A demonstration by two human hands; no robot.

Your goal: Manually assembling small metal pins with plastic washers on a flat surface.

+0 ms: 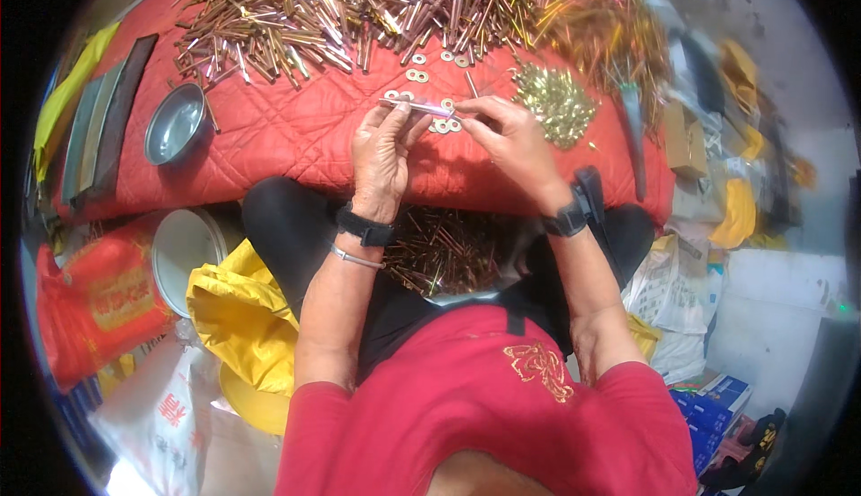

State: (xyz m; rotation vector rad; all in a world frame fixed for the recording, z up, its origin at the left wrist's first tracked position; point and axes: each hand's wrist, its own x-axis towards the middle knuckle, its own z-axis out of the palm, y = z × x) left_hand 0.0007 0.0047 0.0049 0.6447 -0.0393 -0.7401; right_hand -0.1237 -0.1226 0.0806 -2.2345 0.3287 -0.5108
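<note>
My left hand [380,148] is closed on a slim, shiny metal rod [421,106], held roughly level between thumb and fingers. At the rod's right end, the fingertips of my right hand [513,133] are pinched together; whether they grip the rod itself or a small part on it is too small to tell. Flat ring washers [417,75] lie around and just beneath the rod on the red quilted cover [278,128]. To the right of my right hand is a heap of small gold-coloured metal pieces [556,106]. Beyond both hands spreads a large pile of similar metal rods [305,12].
A metal bowl [177,125] sits at the left of the cover, near dark strips [117,110]. More rods [448,249] fill a container below the front edge, between my knees. Yellow cloth [242,308] and bags [108,290] lie at left; a cardboard box [683,142] stands at right.
</note>
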